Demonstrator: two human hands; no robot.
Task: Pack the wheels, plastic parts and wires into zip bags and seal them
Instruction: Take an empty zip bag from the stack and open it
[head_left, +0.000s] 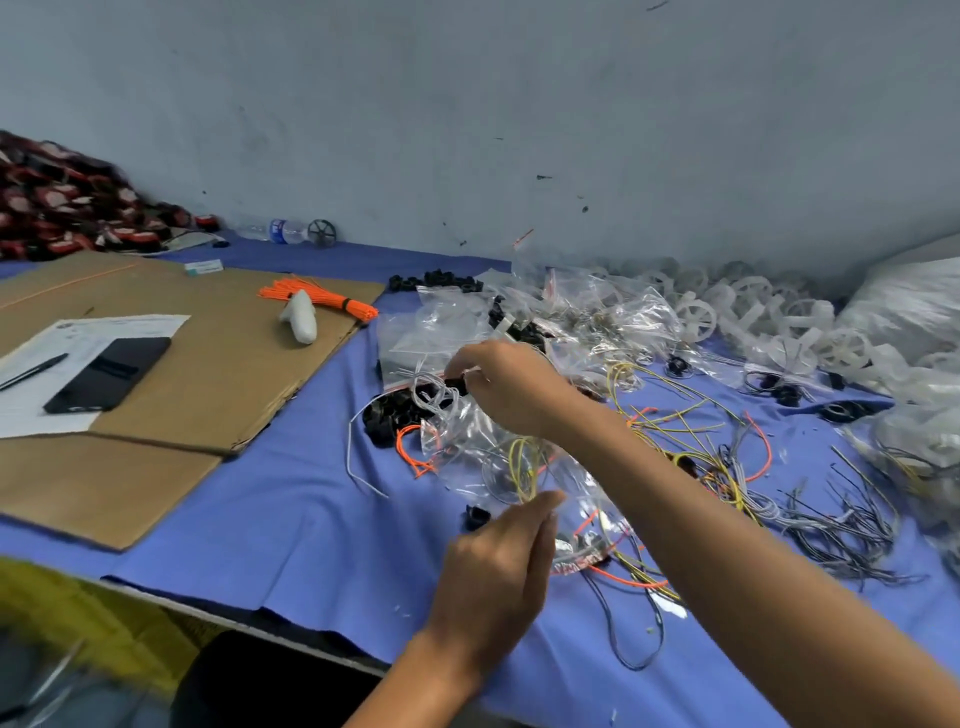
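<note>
Right hand (498, 387) pinches small black plastic part (456, 384) at far end of clear zip bag (467, 431). Left hand (498, 561) pinches bag's near edge over blue tabletop (291, 519). Bag runs near-to-far btw hands; mouth unclear.

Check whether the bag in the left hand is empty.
Not empty: yellow wire shows through the zip bag the left hand holds.

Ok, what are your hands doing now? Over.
Left hand holds zip bag, yellow wire inside. Right hand pinches black plastic part. Loose wires clutter cloth.
</note>
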